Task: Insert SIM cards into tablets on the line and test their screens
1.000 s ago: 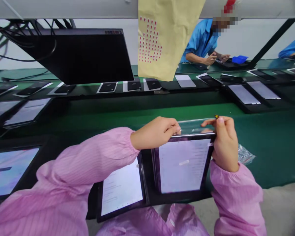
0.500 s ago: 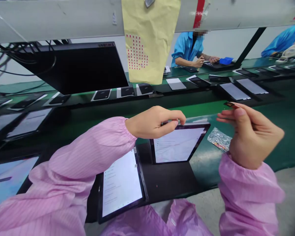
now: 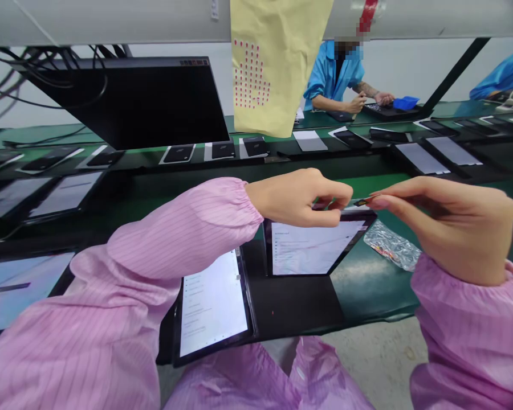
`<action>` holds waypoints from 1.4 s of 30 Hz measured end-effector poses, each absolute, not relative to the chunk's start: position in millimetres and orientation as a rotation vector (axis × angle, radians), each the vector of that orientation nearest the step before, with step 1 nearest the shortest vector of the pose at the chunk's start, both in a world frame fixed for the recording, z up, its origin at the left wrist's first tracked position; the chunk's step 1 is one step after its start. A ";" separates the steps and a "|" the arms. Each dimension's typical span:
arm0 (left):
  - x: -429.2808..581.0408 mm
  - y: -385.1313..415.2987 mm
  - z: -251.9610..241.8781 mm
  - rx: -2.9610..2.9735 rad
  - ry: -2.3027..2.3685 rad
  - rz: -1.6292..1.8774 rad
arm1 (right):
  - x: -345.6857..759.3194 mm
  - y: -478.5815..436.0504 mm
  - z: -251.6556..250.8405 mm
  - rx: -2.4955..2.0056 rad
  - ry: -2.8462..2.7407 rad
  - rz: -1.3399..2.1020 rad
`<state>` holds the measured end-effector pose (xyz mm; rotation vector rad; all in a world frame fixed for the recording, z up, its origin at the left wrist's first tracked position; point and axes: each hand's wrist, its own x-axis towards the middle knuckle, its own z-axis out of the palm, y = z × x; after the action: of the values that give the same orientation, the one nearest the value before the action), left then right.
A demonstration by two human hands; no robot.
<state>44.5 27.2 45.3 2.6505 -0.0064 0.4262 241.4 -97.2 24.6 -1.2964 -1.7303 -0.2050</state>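
Observation:
My left hand [image 3: 301, 197] is curled with thumb and fingers pinched at the top edge of a lit tablet [image 3: 312, 247], which lies tilted on a black mat [image 3: 294, 304]. My right hand [image 3: 448, 225] hovers to its right, fingers pinched on a tiny dark and yellow part [image 3: 361, 201] whose tip nearly meets my left fingertips. A second lit tablet [image 3: 214, 307] lies on the mat's near left. Both arms wear pink striped sleeves.
A clear plastic bag [image 3: 393, 246] lies on the green belt [image 3: 453, 188] right of the tablet. More tablets and phones line the belt behind. A black monitor [image 3: 132, 102] and a yellow sheet [image 3: 273, 62] hang ahead. A person in blue [image 3: 337, 80] works across.
My right hand left the tablet's top right corner, lifted away to the right, then came back towards my left fingertips with the small part. The tablet sank from upright to a lower tilt.

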 end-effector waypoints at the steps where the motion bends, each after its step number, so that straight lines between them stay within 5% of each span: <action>1: 47.1 28.3 44.0 2.632 -0.015 0.421 | 241.7 -96.7 24.0 -1.295 -1.734 -0.203; 11: 44.9 33.9 43.9 2.582 0.084 0.484 | 238.1 -83.7 31.8 -1.253 -1.978 -0.195; 19: 14.8 6.7 29.8 2.115 0.452 0.929 | 212.7 -64.4 33.9 -1.141 -2.122 -0.065; 42: 4.6 7.5 -3.1 1.884 0.273 1.297 | 203.2 -59.8 50.6 -1.079 -2.523 -0.126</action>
<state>4.6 7.5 -3.1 1.8838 0.2727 1.2974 203.2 -59.8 50.6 -1.0792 -2.5226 -0.1260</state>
